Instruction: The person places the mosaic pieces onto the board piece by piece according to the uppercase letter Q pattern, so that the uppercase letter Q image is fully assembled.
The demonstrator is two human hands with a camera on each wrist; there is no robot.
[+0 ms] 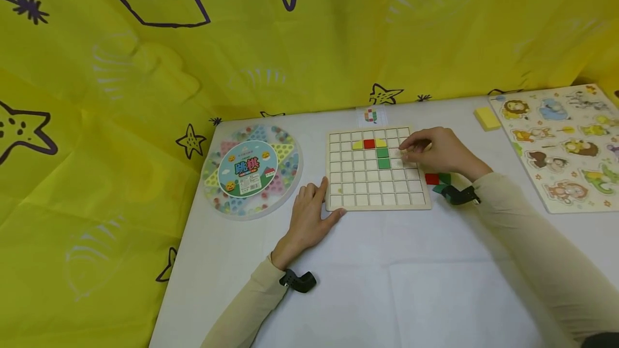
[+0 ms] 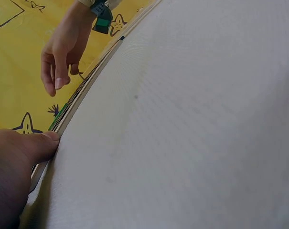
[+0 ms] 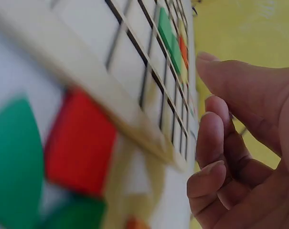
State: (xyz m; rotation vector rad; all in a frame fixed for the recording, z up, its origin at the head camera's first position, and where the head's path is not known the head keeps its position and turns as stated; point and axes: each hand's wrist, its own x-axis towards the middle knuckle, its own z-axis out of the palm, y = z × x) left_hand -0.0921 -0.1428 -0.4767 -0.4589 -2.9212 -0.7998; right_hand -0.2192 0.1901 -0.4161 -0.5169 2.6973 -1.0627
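A wooden grid board [image 1: 361, 187] lies on the white table, with two yellow pieces, a red square [image 1: 369, 144] and two green squares [image 1: 384, 163] set in its cells. My left hand [image 1: 309, 222] touches the board's near left corner, index finger along the left edge and thumb [image 2: 41, 145] on the near edge. Over the right part of the board hovers my right hand [image 1: 437, 149]. Its thumb and fingertips [image 3: 212, 131] are apart, with nothing visible between them. Beside the board's right edge, partly under the right wrist, lie a red piece [image 3: 80, 143] and green pieces [image 3: 15, 162].
A small picture card [image 1: 371, 116] sits behind the board. To the left is a round Chinese checkers box [image 1: 290, 197]. On the right are a yellow block [image 1: 487, 118] and an animal puzzle board [image 1: 556, 138]. Yellow patterned cloth [image 1: 338, 58] hangs behind the table.
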